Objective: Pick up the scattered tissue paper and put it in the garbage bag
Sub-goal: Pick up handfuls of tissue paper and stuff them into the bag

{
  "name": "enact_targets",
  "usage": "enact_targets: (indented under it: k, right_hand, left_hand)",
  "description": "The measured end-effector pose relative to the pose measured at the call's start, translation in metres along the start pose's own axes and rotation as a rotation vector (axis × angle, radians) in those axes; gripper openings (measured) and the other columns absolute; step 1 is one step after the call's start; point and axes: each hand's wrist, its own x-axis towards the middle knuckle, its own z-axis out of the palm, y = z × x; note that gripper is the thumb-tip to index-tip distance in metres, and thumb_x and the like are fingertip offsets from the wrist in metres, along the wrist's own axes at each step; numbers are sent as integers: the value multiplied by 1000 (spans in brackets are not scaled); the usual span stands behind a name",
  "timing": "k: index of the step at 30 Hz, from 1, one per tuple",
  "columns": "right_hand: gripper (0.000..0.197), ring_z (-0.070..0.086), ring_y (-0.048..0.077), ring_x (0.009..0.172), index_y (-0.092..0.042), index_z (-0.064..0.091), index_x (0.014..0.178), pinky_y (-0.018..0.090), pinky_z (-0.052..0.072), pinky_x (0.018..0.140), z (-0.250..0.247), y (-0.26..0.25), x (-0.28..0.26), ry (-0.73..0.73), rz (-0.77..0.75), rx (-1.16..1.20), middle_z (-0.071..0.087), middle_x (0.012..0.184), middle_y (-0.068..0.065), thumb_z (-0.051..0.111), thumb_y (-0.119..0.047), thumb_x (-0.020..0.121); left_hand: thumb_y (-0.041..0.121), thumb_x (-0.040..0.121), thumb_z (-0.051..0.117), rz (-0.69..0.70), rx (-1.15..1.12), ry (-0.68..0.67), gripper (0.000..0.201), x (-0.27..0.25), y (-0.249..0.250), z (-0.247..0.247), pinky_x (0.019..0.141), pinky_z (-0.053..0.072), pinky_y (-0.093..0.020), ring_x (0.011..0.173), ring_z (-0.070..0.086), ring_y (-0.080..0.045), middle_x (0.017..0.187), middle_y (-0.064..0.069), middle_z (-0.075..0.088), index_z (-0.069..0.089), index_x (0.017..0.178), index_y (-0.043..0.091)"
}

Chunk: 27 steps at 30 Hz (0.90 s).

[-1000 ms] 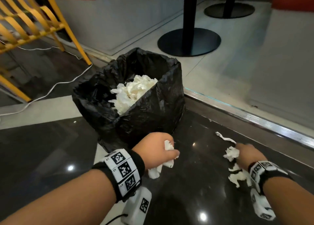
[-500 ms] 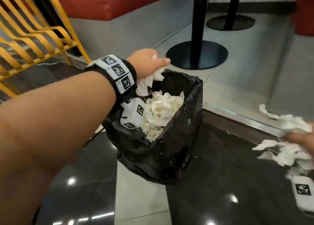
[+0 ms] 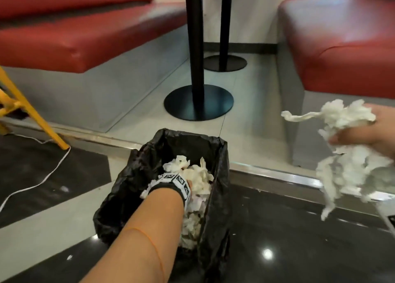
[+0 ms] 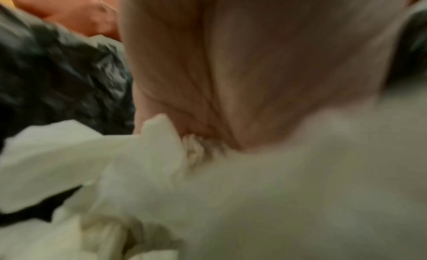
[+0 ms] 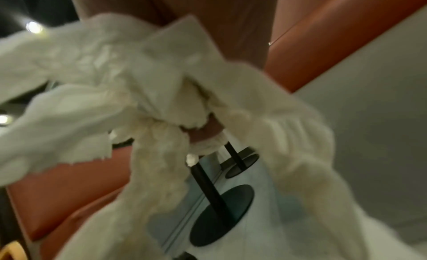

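The black garbage bag (image 3: 217,208) stands open on the floor at centre, filled with white tissue paper (image 3: 198,176). My left hand (image 3: 189,186) is pushed down inside it up to the wristband. In the left wrist view its palm (image 4: 254,72) meets the tissue pile (image 4: 254,190), which buries the fingers beside the bag wall (image 4: 57,81). My right hand (image 3: 367,135) is raised at the right edge, to the right of the bag and above the floor. It grips a big ragged wad of tissue (image 3: 350,167). The right wrist view shows that wad (image 5: 138,81) bunched in the hand.
Red bench seats (image 3: 85,39) (image 3: 342,47) flank two black table pedestals (image 3: 198,103). A metal floor strip (image 3: 267,173) runs behind the bag. A yellow chair leg (image 3: 40,120) and white cable (image 3: 53,169) lie left. A small tissue scrap (image 3: 64,189) sits on the dark floor.
My left hand dropped from the bag's rim down into the bag with its tissue. My right hand lifted its wad higher off the floor. The camera view tilted up.
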Motion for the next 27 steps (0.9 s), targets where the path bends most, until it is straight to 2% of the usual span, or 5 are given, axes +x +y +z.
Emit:
enact_targets:
  k: [6,10,19,23,27]
  right_hand:
    - [25,65,20,61,-5,65,95,38,55,65,53,-47,53,-15,-19,338,65,74,9,68,1,71]
    - [31,70,27,76,-6,65,103,48,59,76,124,-69,88,-13,9,459,70,85,11,72,-4,73]
    - [42,57,27,90,-7,60,110,27,48,72,281,-61,143,-237,124,-300,62,107,13,66,-19,71]
    - [60,52,34,117,-5,49,131,31,45,95,328,-36,144,-476,262,-542,52,131,12,59,-22,74]
    - [52,48,30,124,-10,52,132,32,42,92,362,-7,120,-816,195,-832,47,140,10,60,-29,84]
  left_hand:
    - [32,87,58,36,39,-175,62,47,9,34,95,42,-42,130,41,-36,146,-11,39,36,143,20]
    - [67,75,57,106,-149,-175,84,67,-16,45,108,36,-45,135,38,-32,151,-5,35,31,143,26]
    - [21,88,61,34,-886,310,30,-78,-139,-36,70,60,-30,77,63,-11,121,8,57,57,116,32]
    - [24,86,64,-81,-1008,572,22,-160,-191,19,59,56,-33,67,68,-18,75,15,69,61,98,42]
    - [29,75,70,-220,-1172,589,26,-216,-212,133,66,58,-39,73,68,-17,81,12,71,65,95,45]
